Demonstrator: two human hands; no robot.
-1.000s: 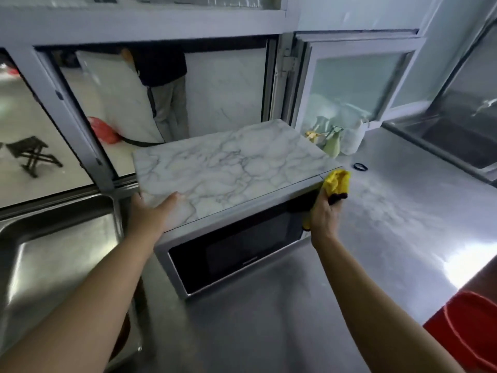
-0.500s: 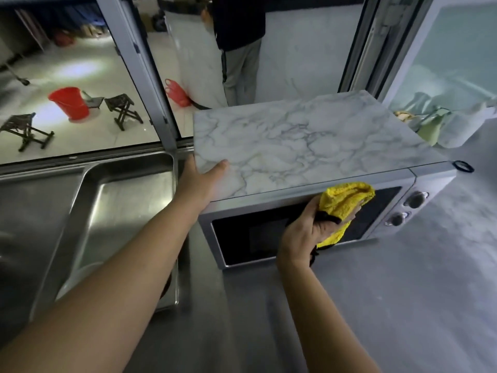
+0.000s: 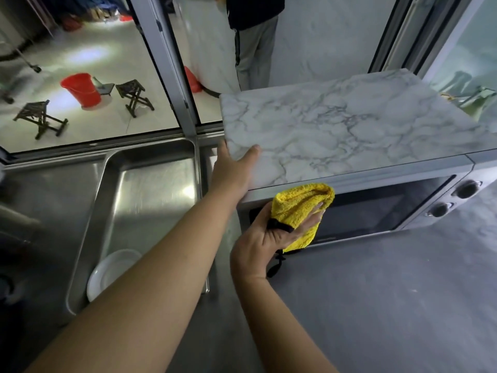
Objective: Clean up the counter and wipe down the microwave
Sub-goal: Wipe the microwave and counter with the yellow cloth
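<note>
The left arm hides part of the white plate (image 3: 110,273); the microwave (image 3: 376,168) runs off the right edge.

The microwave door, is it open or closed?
Closed. The microwave door sits flush in its frame while the right hand presses the yellow cloth against it.

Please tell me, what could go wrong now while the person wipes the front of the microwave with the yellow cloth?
1. The right hand presses the yellow cloth on the microwave door; its dangling black loop might snag.
2. The left hand steadies only the marble-patterned top's corner, so a hard push could shift the microwave.
</note>
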